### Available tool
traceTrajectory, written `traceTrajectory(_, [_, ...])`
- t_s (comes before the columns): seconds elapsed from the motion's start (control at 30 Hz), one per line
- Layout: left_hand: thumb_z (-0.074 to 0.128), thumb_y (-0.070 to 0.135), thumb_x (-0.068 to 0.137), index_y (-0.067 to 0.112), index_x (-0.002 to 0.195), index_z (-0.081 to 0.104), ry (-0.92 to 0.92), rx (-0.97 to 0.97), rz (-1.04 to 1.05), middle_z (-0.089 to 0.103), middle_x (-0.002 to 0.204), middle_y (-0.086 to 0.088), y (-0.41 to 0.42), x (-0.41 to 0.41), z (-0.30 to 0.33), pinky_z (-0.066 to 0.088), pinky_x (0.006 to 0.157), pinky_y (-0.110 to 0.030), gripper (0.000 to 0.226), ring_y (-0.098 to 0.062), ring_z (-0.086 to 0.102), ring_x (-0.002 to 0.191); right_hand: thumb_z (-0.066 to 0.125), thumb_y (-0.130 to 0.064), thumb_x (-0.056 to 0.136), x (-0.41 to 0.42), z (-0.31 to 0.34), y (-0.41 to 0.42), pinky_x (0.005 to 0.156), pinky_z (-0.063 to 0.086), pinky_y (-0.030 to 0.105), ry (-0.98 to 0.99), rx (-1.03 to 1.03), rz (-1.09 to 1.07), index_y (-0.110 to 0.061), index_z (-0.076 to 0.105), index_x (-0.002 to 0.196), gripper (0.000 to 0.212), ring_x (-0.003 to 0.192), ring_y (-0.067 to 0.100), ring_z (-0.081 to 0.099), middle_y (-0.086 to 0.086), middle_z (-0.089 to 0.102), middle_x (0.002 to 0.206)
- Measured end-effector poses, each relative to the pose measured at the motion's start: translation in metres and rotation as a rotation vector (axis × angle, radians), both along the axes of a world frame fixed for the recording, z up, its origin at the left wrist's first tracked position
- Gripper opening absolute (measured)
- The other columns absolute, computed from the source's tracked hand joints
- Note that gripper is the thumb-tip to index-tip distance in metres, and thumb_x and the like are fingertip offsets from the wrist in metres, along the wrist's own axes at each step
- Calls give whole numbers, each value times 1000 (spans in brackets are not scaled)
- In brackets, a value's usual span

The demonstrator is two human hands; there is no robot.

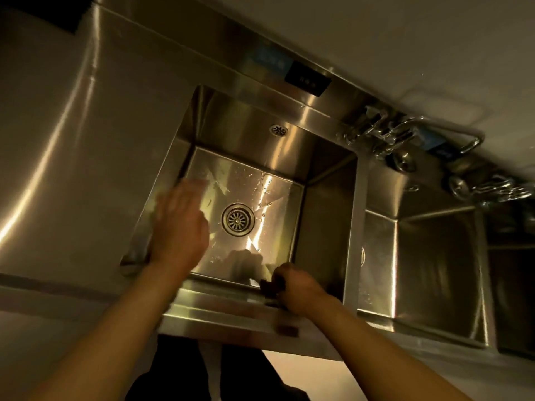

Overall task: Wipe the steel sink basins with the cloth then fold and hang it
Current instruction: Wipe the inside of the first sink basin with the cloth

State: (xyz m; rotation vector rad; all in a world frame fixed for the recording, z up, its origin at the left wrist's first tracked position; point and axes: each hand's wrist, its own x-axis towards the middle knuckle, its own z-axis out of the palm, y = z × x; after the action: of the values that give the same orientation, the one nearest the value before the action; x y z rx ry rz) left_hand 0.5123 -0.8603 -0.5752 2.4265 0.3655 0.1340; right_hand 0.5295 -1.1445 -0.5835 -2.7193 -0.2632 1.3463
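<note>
Under right fingers: dark cloth

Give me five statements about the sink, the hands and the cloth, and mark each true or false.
1. The left hand is spread open over the left basin. True.
2. The right hand grips a dark cloth at the basin's front rim. True.
3. The drain is covered by the cloth. False: the drain is bare.
4. The taps are mounted on the front edge, nearest the person. False: they sit along the back wall.
5. A second basin lies to the right. True.
</note>
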Motion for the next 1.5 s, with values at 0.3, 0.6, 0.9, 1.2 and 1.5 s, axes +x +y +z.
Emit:
traceTrajectory(0.3, [32,42,102,26,144,50,347,182,-441,56,144,0,-143,-50,-17,34,111,-50,48,-25,48,133,56,-22,101,16,-36,-26,109,44,49,127,-418,728,-18,55,142,41,134,34,48,13,50,148])
traceTrajectory(0.6, [32,51,94,22,113,69,350,201,-374,69,109,-6,-144,-45,-15,46,84,-40,51,-26,62,100,56,-43,98,49,-85,-40,120,12,67,216,-566,1041,-27,44,152,57,150,40,23,9,33,162])
traceTrajectory(0.9, [58,45,85,21,87,72,299,250,-339,70,80,-4,-146,-44,-14,48,63,-34,27,-24,63,72,47,-43,102,182,-79,-29,121,9,68,-115,-733,1000,-28,36,157,58,153,47,11,13,20,167])
traceTrajectory(1.2, [51,47,89,20,87,73,344,281,-352,70,82,-4,-146,-41,-10,49,67,-36,35,-26,65,75,50,-46,99,223,-77,-29,123,8,65,-199,-800,927,-24,23,162,71,154,47,8,15,10,169])
traceTrajectory(1.5, [43,50,88,21,85,72,339,236,-335,71,80,-2,-146,-44,-11,48,67,-35,41,-23,65,74,54,-45,99,68,-85,-34,116,33,55,333,-616,1060,-23,41,153,60,136,38,42,12,41,153])
